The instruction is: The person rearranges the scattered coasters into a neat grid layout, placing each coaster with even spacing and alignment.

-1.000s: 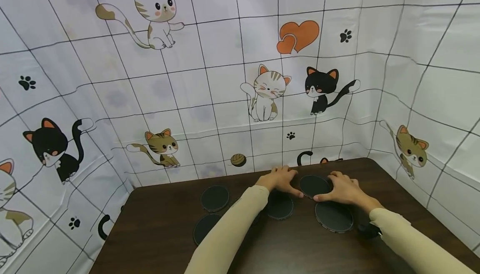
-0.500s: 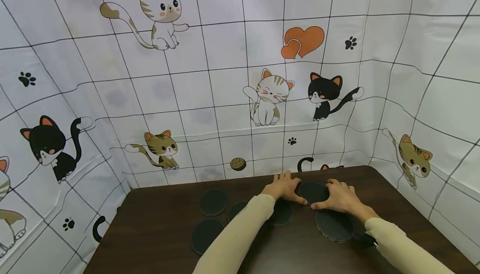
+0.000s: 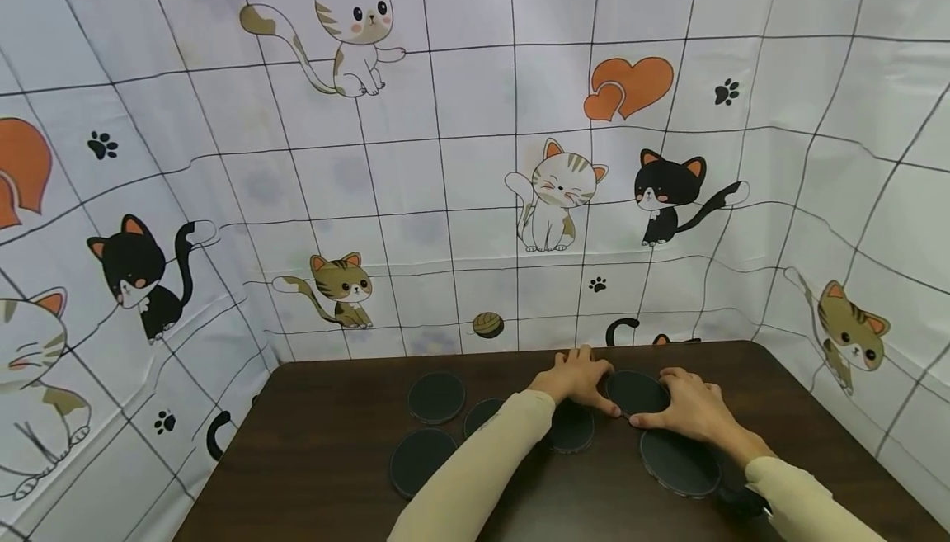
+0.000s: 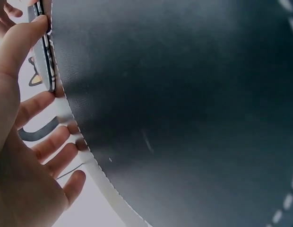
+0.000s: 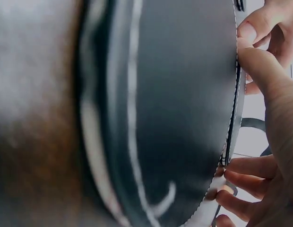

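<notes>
Both hands are around the far-right coaster [image 3: 637, 393], a dark round piece with pale edge stitching. My left hand [image 3: 575, 377] holds its left side, with thumb at the near edge and fingers spread behind. From the right, my right hand [image 3: 690, 406] grips the same coaster, its thumb close to the left thumb. In the right wrist view the held coaster [image 5: 233, 120] shows edge-on between thumb and fingers. Another coaster [image 3: 571, 428] lies below the left hand and fills much of the left wrist view. A larger coaster [image 3: 680, 466] lies below the right hand.
On the left of the brown table [image 3: 319, 443] lie a coaster [image 3: 436, 398] at the back, a larger one [image 3: 423, 461] in front, and a smaller one [image 3: 482, 416] partly behind the left sleeve. A white cat-print curtain [image 3: 416, 195] stands behind the table and along its sides.
The hands have drawn slightly closer around the far-right coaster, thumbs nearer each other. The head view has shifted a little; the other coasters have stayed in place.
</notes>
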The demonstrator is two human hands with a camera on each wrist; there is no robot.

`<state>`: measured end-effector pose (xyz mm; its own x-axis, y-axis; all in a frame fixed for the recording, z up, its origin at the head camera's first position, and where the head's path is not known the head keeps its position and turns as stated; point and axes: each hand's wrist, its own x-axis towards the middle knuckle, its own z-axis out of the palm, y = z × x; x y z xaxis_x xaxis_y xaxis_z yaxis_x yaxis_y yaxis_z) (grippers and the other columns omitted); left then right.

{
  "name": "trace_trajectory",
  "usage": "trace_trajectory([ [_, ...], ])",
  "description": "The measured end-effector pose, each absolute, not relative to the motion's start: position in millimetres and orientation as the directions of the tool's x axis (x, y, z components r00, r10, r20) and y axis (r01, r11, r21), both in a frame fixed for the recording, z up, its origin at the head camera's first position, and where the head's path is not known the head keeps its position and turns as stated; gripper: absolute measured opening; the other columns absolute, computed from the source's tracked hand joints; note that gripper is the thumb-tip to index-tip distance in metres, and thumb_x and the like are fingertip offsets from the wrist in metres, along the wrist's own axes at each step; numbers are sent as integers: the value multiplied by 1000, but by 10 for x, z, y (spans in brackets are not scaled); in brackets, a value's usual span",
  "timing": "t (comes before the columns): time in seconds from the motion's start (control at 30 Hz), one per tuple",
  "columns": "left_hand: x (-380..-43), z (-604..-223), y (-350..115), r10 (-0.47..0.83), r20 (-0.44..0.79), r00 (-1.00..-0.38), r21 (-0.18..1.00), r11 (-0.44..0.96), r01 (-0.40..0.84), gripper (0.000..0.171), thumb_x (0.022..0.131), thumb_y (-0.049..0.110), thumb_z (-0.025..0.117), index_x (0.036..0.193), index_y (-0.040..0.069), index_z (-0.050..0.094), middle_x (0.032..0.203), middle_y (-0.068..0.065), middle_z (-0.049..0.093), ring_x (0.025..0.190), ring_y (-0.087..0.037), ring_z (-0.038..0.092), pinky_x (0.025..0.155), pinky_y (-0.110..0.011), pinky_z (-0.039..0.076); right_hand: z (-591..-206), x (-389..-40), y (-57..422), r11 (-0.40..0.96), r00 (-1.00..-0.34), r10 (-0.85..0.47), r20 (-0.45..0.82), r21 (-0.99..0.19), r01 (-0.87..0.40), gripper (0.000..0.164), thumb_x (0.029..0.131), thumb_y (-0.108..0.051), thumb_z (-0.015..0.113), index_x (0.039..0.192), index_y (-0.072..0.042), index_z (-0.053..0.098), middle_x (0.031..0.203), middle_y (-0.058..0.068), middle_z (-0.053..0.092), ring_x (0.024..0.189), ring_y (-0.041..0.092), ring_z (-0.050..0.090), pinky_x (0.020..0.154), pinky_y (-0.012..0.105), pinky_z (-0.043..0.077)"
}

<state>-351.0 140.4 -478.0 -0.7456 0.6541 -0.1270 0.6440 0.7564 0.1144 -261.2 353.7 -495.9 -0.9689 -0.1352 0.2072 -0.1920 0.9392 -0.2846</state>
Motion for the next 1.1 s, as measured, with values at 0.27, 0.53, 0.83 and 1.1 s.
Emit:
trace_trajectory([
  [0.27, -3386, -4673, 1479, 702, -141, -698, 45, 709, 704, 71, 81, 73, 70, 139, 35, 53, 134, 10, 43, 117, -11, 43, 93, -34, 34, -4901, -2429, 3565, 950, -969, -126, 211, -256, -180, 103, 71, -78, 75, 121, 12, 65, 132, 35, 53, 115, 55, 51, 78, 72, 36],
  [0.53, -3280, -4623, 1452, 693, -192, -694, -9, 706, 708, 70, 80, 77, 67, 132, 32, 52, 133, 11, 44, 116, -9, 43, 96, -33, 33, -4881, -2346, 3501, 949, -970, -141, 199, -252, -190, 104, 71, -79, 75, 122, 11, 66, 133, 34, 54, 118, 53, 49, 80, 71, 36],
  [0.83, -3207, -4680, 1315, 688, -182, -702, -45, 708, 705, 70, 77, 80, 67, 126, 32, 53, 136, 12, 44, 122, -9, 43, 100, -34, 35, -4929, -2292, 3377, 947, -969, -158, 188, -250, -203, 105, 70, -81, 73, 123, 10, 66, 132, 33, 54, 119, 53, 49, 85, 74, 33],
  [1.1, -3179, -4739, 1209, 691, -176, -701, -97, 696, 711, 70, 77, 84, 63, 124, 33, 52, 133, 14, 43, 124, -9, 38, 102, -33, 32, -4979, -2261, 3265, 945, -967, -168, 191, -248, -213, 112, 69, -86, 68, 125, 11, 64, 132, 33, 55, 118, 53, 49, 87, 73, 33],
])
